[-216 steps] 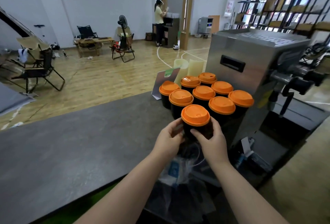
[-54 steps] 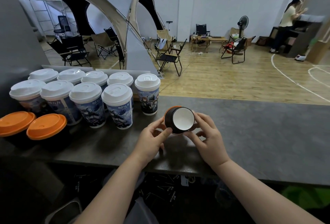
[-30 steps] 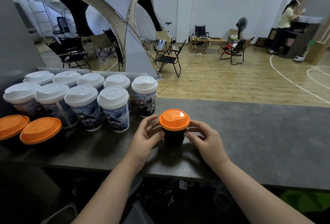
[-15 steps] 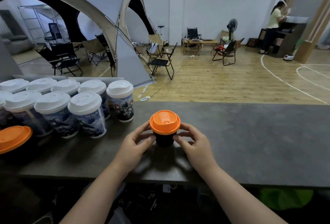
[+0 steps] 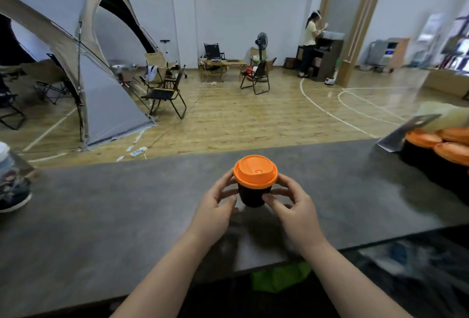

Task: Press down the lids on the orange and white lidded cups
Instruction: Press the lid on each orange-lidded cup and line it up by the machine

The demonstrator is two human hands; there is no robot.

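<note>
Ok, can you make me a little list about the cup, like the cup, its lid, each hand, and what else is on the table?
cup: black, upright, between both hands
lid: orange, sitting on top of the cup
left hand: holds the cup's left side
right hand: holds the cup's right side
counter: grey, under the cup
nearby: more orange-lidded cups at the far right, a white-lidded cup at the far left

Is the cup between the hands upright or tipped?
Upright: cup with orange lid facing up; left hand and right hand grip it.
</note>
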